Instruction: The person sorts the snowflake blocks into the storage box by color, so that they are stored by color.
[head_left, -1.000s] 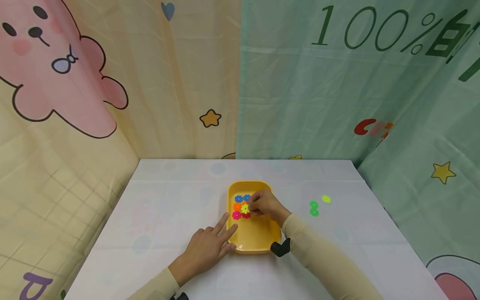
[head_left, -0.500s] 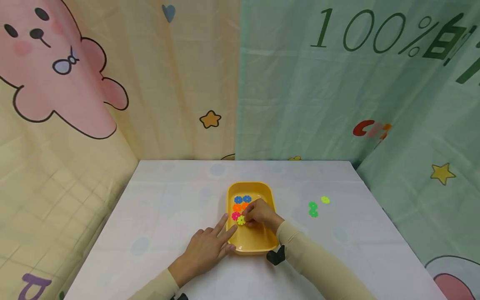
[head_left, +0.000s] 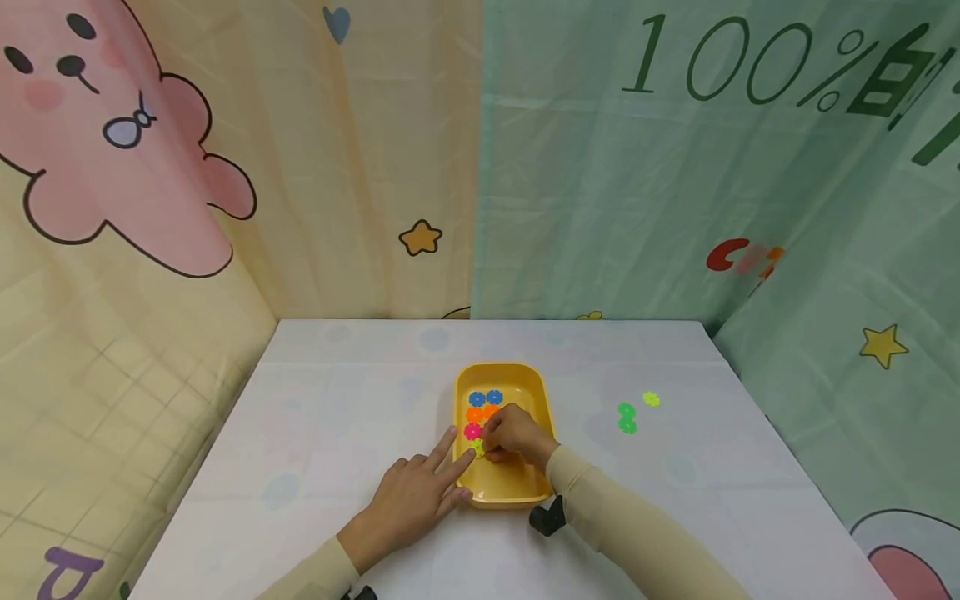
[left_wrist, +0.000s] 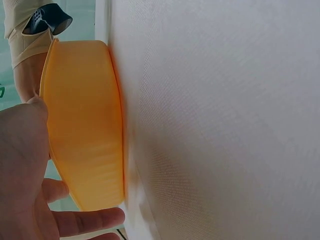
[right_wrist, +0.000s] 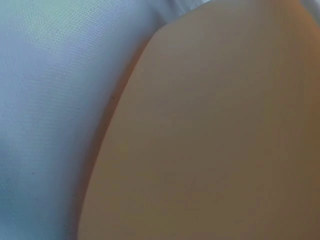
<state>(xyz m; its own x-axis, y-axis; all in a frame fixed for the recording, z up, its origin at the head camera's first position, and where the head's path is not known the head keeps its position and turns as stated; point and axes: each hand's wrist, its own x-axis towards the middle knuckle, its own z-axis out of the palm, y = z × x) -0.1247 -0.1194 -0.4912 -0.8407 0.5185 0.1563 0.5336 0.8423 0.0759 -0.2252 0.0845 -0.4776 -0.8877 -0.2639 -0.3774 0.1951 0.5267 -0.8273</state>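
A yellow tray [head_left: 513, 487] stands on the table, holding two blue flower-shaped discs [head_left: 477, 399], two orange ones [head_left: 475, 414] below them, and a pink one [head_left: 472, 431]. My right hand [head_left: 517, 435] reaches into the tray and pinches a yellow flower-shaped disc [head_left: 480, 447], partly covered by the fingers, just below the pink disc. At the tray's left side rests my left hand [head_left: 418, 493], its fingers spread over and along the rim. In the left wrist view, that hand [left_wrist: 22, 160] touches the tray's outer wall [left_wrist: 85, 125]. The tray wall [right_wrist: 200, 135] fills most of the right wrist view.
To the right of the tray, two green flower-shaped discs [head_left: 627, 418] and one yellow disc [head_left: 651, 399] lie on the white table [head_left: 337, 417]. Printed curtains [head_left: 360, 167] hang around the table's back and sides.
My right hand has moved down and slightly left inside the tray, carrying the yellow disc from over the red and orange discs to below the pink one. My left hand has stayed in place.
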